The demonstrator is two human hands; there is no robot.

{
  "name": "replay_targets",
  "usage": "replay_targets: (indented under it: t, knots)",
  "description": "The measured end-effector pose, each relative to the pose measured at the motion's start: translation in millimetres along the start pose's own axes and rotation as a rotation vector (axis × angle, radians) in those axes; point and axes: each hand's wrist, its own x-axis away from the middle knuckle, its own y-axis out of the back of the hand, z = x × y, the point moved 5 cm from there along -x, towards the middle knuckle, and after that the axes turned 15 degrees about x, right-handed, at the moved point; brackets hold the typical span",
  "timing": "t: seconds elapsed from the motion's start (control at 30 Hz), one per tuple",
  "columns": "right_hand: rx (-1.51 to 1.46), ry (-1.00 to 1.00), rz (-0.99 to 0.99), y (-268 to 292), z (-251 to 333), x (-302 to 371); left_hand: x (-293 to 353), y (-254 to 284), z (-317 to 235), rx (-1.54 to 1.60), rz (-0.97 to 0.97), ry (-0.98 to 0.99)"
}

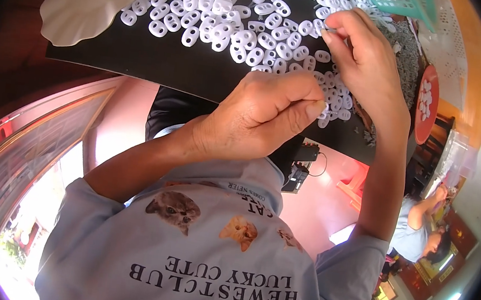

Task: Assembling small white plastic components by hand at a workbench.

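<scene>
White oval plastic pieces with two holes (220, 31) lie heaped over the black tabletop (128, 55). My left hand (261, 114) is closed above the near edge of the table, thumb and forefinger pinching a small white piece (324, 107) that is mostly hidden by the fingertips. Farther off and to the right, my right hand (368, 58) is closed in a pinch at the edge of the heap. Whatever sits between its fingertips is too small to name. Beside that hand, a grey mass of small, wiry bits (403, 56) covers the table's right side.
A cream scalloped dish (89, 2) stands at the far left. At the far right is a green perforated basket (408, 4). A red bowl (426, 113) with white pieces sits right of the table. Another person (418, 225) is in the background at right.
</scene>
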Motion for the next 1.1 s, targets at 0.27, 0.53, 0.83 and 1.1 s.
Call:
replay_targets:
  t: [0.27,0.53,0.83,1.1]
  knots:
    - [0.077,0.053,0.025,-2.4,4.8,-4.1,0.8,0.7,-1.3,0.004,0.003,-0.009]
    - [0.017,0.053,0.063,-5.4,3.5,-8.7,1.9,0.7,-2.0,0.010,-0.020,0.015]
    - [0.041,0.093,-0.033,-1.3,0.5,-5.9,3.3,-0.8,-2.4,0.062,-0.042,0.086]
    - [0.130,0.092,0.073,0.2,2.1,-4.7,3.4,-1.9,-1.4,0.039,-0.056,0.104]
